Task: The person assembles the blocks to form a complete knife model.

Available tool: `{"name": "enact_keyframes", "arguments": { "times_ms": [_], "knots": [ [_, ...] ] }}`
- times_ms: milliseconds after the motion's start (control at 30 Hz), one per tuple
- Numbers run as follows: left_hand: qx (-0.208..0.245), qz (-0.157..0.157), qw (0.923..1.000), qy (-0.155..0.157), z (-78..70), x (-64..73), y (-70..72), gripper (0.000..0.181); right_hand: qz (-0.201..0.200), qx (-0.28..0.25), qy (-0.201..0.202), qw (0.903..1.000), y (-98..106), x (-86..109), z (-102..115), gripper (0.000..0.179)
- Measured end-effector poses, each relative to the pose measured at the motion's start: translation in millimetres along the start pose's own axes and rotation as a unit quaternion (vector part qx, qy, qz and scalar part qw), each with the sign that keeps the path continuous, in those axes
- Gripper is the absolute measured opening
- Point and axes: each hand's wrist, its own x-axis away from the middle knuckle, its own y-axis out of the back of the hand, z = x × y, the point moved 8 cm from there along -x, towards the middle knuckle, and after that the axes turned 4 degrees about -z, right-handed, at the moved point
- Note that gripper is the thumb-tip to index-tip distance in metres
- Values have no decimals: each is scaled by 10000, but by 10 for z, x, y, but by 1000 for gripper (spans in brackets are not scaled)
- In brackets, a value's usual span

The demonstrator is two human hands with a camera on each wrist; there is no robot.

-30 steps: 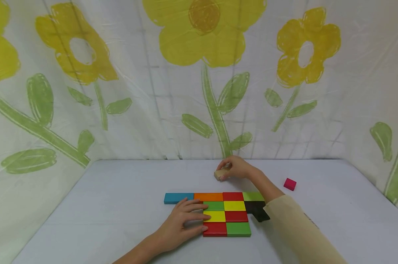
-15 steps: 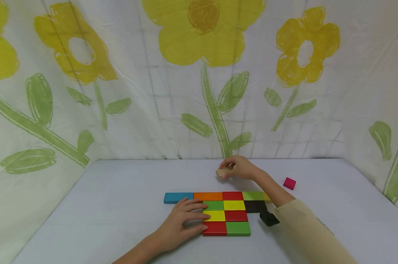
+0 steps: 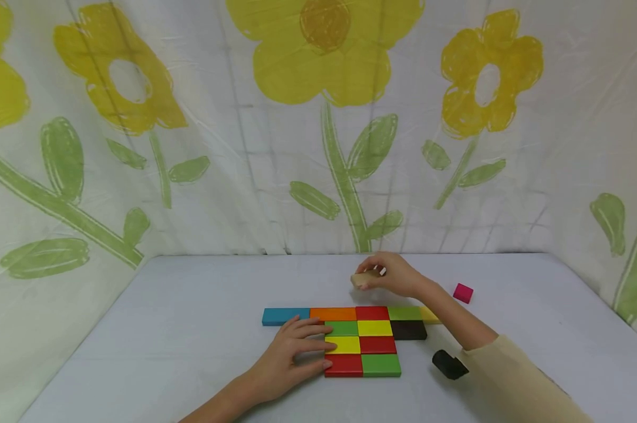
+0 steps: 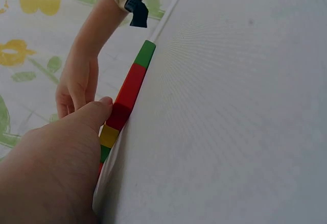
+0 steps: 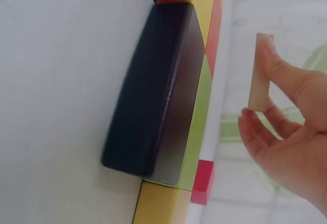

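Coloured wooden blocks lie fitted together flat on the table. My left hand (image 3: pixel 289 355) rests along their left side, fingertips on a green block (image 3: pixel 342 328), a yellow block (image 3: pixel 343 345) and a red block (image 3: pixel 344 365). Beyond the top row, my right hand (image 3: pixel 394 274) pinches a plain wood-coloured block (image 3: pixel 366 278) between thumb and fingers, held up over the table in the right wrist view. A dark block (image 5: pixel 153 89) sits at the right of the second row, below a light green block (image 3: pixel 404 313). The right forearm partly covers a yellow block (image 3: pixel 428 315) at the row's end.
A loose pink-red block (image 3: pixel 463 293) lies to the right of the right forearm. A blue block (image 3: pixel 285 316) and an orange block (image 3: pixel 333 314) form the left of the top row. A flowered cloth (image 3: pixel 244 176) hangs behind the table.
My right hand, holding the plain block, has moved slightly to the right, and its forearm has swung right, baring the dark block and part of the yellow one. The left hand has stayed still.
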Motion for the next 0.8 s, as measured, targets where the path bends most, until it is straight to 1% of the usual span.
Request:
{"name": "enact_keyframes", "arguments": {
  "times_ms": [133, 367, 600, 800],
  "knots": [
    [-16, 2, 10000, -32, 3, 2, -2, 30, -94, 95, -27, 9999, 21, 94, 51, 27],
    [-50, 4, 10000, -60, 4, 4, -4, 30, -249, 53, -14, 9997, 44, 264, 99, 27],
    [-46, 5, 10000, -32, 4, -1, -3, 30, -311, 5, -317, 9990, 81, 459, 152, 27],
    [-1, -10, 10000, -29, 6, -2, -3, 30, -497, 141, -248, 9984, 130, 612, 216, 25]
  ]
}}
